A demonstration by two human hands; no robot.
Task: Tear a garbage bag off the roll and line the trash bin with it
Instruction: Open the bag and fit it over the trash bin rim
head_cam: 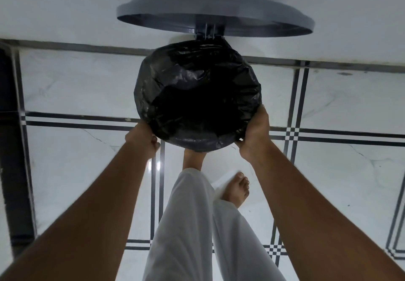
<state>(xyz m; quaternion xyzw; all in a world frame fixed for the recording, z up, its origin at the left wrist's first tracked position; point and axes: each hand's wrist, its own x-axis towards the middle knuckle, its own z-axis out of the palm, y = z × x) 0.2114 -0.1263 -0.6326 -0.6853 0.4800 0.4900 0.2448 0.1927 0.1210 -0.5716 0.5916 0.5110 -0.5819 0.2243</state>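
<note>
The black garbage bag (197,96) is draped over the trash bin's mouth, below the raised grey lid (215,15). At the bag's near-left edge the left hand (143,138) has its fingers curled, seemingly pinching plastic; at its near-right edge the right hand (254,131) grips the folded-over rim.

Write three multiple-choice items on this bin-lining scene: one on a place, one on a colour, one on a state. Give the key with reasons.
1. Where do the two hands grip?
A. the near rim of the bin
B. the lid
C. the floor

2. What colour is the crinkled plastic garbage bag?
A. white
B. black
C. blue

3. How does the round grey plastic lid stand?
A. shut
B. lying on the floor
C. raised open

Key:
1 A: the left hand and right hand hold the bag-covered near rim of the round trash bin.
2 B: the garbage bag is black.
3 C: the lid stands up behind the bin on its hinge.
</note>
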